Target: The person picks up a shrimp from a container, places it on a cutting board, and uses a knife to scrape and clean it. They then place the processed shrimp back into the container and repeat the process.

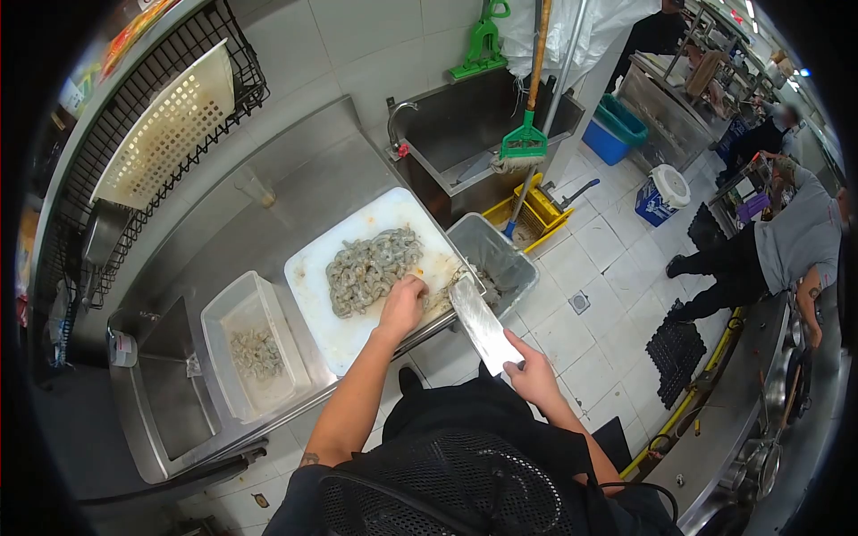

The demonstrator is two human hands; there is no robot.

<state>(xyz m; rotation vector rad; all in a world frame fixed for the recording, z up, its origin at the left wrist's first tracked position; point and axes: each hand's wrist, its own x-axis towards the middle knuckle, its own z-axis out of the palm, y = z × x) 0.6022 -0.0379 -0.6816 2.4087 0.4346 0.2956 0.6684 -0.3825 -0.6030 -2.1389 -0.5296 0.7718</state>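
My left hand (404, 305) rests at the near edge of a heap of grey shrimp (368, 268) on the white cutting board (313, 308). Its fingers are bent and pressed together, and what they hold, if anything, is hidden. My right hand (531, 368) grips a wide cleaver (481, 323), whose blade reaches to the board's right corner. Small scraps lie on the board near that corner. Beyond it, a grey bin (518, 295) holds dark waste. Left of the board, a clear plastic tub (268, 384) has some shrimp at its bottom.
A steel counter (295, 161) runs along the wall with sinks at both ends. On the right are a yellow mop bucket (547, 214), a green broom (525, 141) and a white-lidded pail (666, 192). A person in grey (804, 232) stands at the far-right counter.
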